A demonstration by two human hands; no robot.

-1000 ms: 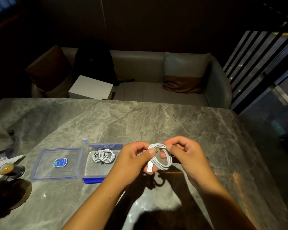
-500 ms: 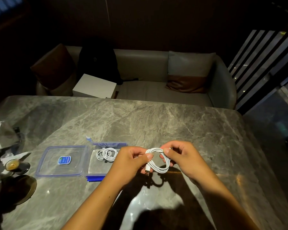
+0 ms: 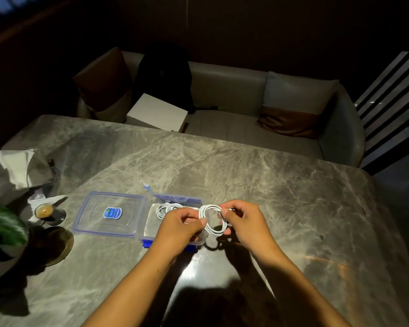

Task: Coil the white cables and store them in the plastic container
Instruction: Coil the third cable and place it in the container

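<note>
A coiled white cable hangs between both hands above the marble table, at the right edge of the container. My left hand pinches its left side, and my right hand pinches its right side with a connector end at the fingertips. The clear plastic container with blue clips sits open just left of the hands, partly hidden by my left hand. Another coiled white cable lies inside it. The container's clear lid with a blue label lies flat beside it on the left.
A small glass with a candle, a dark dish, a plant leaf and crumpled paper crowd the table's left side. Behind the table's far edge stands a sofa with a white box, a black bag and cushions.
Both hands with the coiled cable have shifted left toward the container, and my left hand now overlaps it. The view has tilted and moved slightly.
</note>
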